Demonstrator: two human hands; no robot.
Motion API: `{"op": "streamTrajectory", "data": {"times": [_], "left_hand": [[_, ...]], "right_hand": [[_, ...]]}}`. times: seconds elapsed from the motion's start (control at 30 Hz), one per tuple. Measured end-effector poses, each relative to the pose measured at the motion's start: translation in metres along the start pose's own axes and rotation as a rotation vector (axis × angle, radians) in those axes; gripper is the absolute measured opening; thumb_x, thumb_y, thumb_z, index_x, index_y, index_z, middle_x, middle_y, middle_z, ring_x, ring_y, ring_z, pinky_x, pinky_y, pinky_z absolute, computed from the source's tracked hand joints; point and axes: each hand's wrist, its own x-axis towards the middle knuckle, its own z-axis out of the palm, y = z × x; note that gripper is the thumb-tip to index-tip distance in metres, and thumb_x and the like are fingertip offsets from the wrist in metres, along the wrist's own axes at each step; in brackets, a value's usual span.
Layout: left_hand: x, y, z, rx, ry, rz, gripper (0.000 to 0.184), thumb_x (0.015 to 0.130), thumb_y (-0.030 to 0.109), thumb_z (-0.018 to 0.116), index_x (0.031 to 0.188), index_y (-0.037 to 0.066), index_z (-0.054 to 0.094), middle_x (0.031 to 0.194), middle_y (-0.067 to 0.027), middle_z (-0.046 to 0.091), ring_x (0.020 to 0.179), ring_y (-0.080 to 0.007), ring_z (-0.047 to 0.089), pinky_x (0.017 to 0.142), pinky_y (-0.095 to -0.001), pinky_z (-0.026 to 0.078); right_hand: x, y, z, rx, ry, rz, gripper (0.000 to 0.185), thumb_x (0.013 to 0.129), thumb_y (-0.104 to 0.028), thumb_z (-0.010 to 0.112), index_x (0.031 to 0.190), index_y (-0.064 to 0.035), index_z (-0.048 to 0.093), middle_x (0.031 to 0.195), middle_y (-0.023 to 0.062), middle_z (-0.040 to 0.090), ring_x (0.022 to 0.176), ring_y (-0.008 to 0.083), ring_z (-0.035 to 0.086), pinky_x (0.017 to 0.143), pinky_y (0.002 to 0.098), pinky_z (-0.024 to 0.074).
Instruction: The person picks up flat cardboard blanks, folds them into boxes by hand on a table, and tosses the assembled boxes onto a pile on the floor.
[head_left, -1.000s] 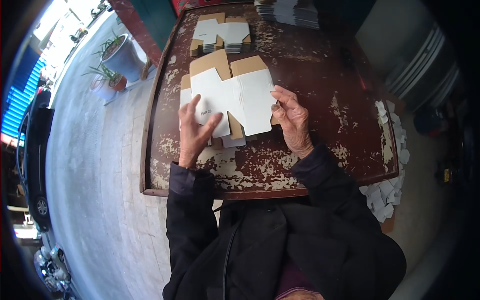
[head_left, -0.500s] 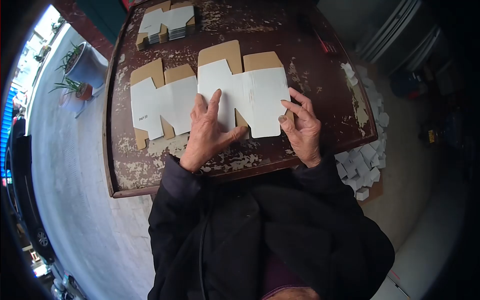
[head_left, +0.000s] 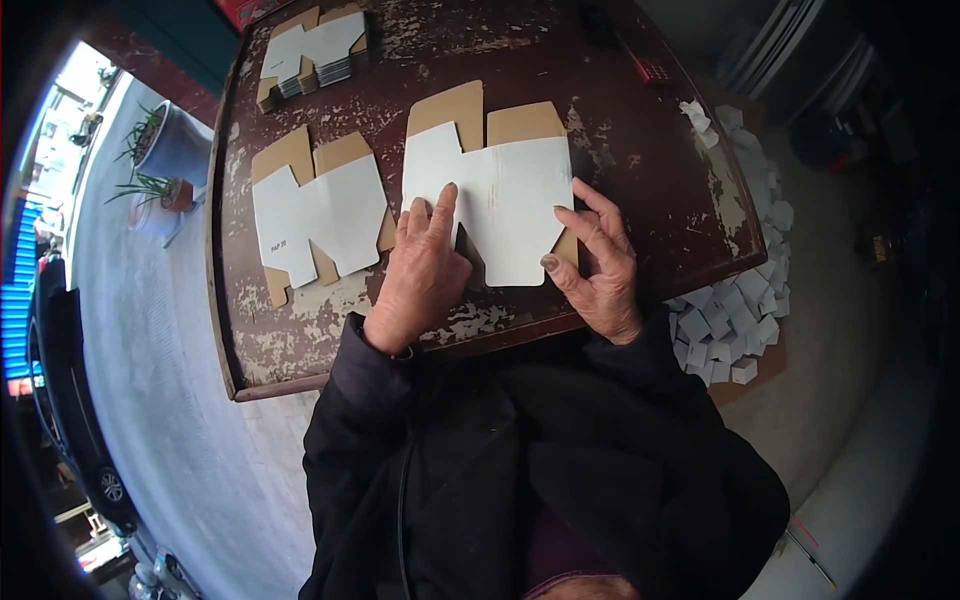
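A folded white and brown carton (head_left: 515,200) lies on the worn red-brown table (head_left: 490,75) in front of me. My left hand (head_left: 422,270) rests on its left part, index finger stretched out over the white face and the other fingers bent. At the carton's right edge is my right hand (head_left: 598,262), fingers apart and curved, thumb and fingertips touching the edge. A second carton (head_left: 325,215), marked "PAP 20", lies flat to the left of my left hand, apart from the first.
At the table's far left stands a stack of flat cartons (head_left: 315,52). A red object (head_left: 650,68) lies at the far right. Many small white pieces (head_left: 728,318) are heaped beyond the right edge. Potted plants (head_left: 165,150) stand left of the table.
The view has shifted right. The marked carton, earlier between my hands, now lies to the left, apart from the carton at my hands. My left thumb has drawn in from the carton's lower edge.
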Motion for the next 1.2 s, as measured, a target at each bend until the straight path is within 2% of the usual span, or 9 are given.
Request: {"op": "streamTrajectory", "data": {"times": [0.1,0.3,0.47,0.6,0.77,0.97,1.1,1.2], "left_hand": [[0.000,0.006,0.000,0.074,0.042,-0.008,0.069,0.071,-0.004,0.051,0.139,-0.001,0.038,0.105,-0.0229,0.049,0.092,-0.0380,0.054,0.083,-0.0425,0.050],[0.001,0.007,0.001,0.212,0.137,0.064,0.065,0.075,-0.005,0.052,0.138,0.001,0.040,0.100,-0.0181,0.054,0.079,-0.0330,0.060,0.071,-0.0389,0.054],[0.004,0.007,-0.001,0.357,0.116,-0.076,0.066,0.073,-0.008,0.049,0.138,0.006,0.045,0.110,-0.0211,0.065,0.079,-0.0339,0.066,0.066,-0.0399,0.055],[0.001,0.004,-0.007,0.340,0.181,-0.065,0.063,0.075,-0.008,0.050,0.135,0.008,0.048,0.099,-0.0200,0.068,0.064,-0.0307,0.065,0.056,-0.0372,0.053],[0.000,0.009,-0.017,0.224,0.197,-0.129,0.068,0.073,-0.011,0.050,0.138,0.010,0.048,0.093,-0.0195,0.069,0.056,-0.0260,0.062,0.052,-0.0347,0.051],[-0.005,0.015,-0.031,0.113,0.148,-0.190,0.068,0.076,-0.009,0.055,0.140,0.014,0.045,0.091,-0.0140,0.065,0.068,-0.0259,0.062,0.056,-0.0355,0.052],[-0.011,0.009,-0.024,-0.016,0.219,-0.044,0.069,0.076,-0.011,0.053,0.139,0.015,0.049,0.098,-0.0142,0.066,0.069,-0.0257,0.062,0.059,-0.0343,0.053],[-0.015,0.007,-0.025,-0.030,0.236,-0.030,0.069,0.074,-0.014,0.048,0.137,0.012,0.052,0.096,-0.0138,0.067,0.067,-0.0224,0.061,0.060,-0.0312,0.052]], "right_hand": [[0.002,0.000,-0.001,-0.079,-0.030,-0.075,0.049,0.082,-0.011,0.074,0.126,-0.0009,0.057,0.142,0.0228,0.040,0.104,0.0243,0.058,0.089,0.0327,0.0514],[0.002,0.003,0.001,-0.076,-0.064,-0.085,0.051,0.082,-0.013,0.074,0.128,-0.0006,0.056,0.144,0.0244,0.037,0.116,0.0313,0.054,0.096,0.0371,0.0498],[0.004,0.001,0.002,-0.125,-0.120,-0.123,0.053,0.083,-0.013,0.073,0.131,-0.0007,0.054,0.145,0.0251,0.035,0.121,0.0355,0.049,0.100,0.0406,0.0471],[0.006,-0.002,0.006,-0.161,-0.135,-0.104,0.061,0.081,-0.009,0.072,0.137,-0.0031,0.049,0.145,0.0252,0.035,0.124,0.0383,0.047,0.102,0.0428,0.0449],[0.008,-0.005,0.018,-0.182,-0.112,-0.083,0.070,0.076,0.002,0.067,0.142,-0.0059,0.044,0.145,0.0247,0.035,0.124,0.0386,0.047,0.102,0.0428,0.0451],[0.019,-0.012,0.021,-0.170,-0.107,-0.130,0.078,0.070,0.011,0.062,0.143,-0.0073,0.043,0.145,0.0239,0.035,0.122,0.0376,0.049,0.101,0.0417,0.0457],[0.020,-0.012,0.021,-0.202,-0.110,-0.175,0.080,0.067,0.016,0.058,0.142,-0.0068,0.043,0.145,0.0229,0.036,0.123,0.0371,0.049,0.101,0.0397,0.0466],[0.019,-0.012,0.022,-0.198,-0.130,-0.162,0.078,0.068,0.016,0.058,0.142,-0.0065,0.044,0.145,0.0226,0.037,0.124,0.0371,0.049,0.102,0.0392,0.0464]]}}
